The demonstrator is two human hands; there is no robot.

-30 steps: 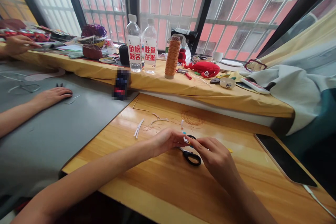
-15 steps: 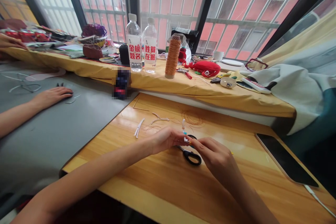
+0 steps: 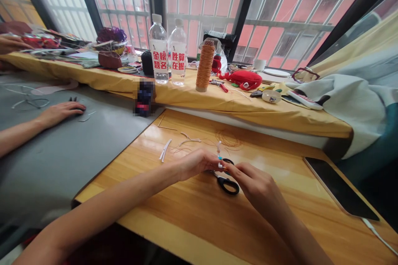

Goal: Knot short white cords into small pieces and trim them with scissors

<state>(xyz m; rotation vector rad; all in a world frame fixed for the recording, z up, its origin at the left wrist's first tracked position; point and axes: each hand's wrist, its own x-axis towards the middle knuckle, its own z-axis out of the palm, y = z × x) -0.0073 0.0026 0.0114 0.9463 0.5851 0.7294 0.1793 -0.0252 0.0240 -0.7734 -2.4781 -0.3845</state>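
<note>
Over the wooden table, my left hand [image 3: 197,164] is closed, pinching a thin white strip [image 3: 219,148] that stands up from the fingertips with a small blue band round it. My right hand [image 3: 255,180] is closed too, its fingertips meeting the strip's lower end. A bit of orange, which looks like thread, shows at those fingertips; the fingers partly hide it. Beneath both hands lie black-handled scissors [image 3: 222,182], their blades mostly covered by my left hand. Orange thread [image 3: 228,138] lies loosely coiled just beyond.
More white strips [image 3: 165,151] lie left of the thread. A phone [image 3: 338,188] with a cable rests at the right. On the yellow-covered ledge stand two water bottles [image 3: 160,51] and an orange thread spool [image 3: 205,66]. Another person's hand [image 3: 64,109] rests on the grey table.
The white strip has tilted slightly between my hands, which stay close together in nearly the same place. The camera view has shifted very little.
</note>
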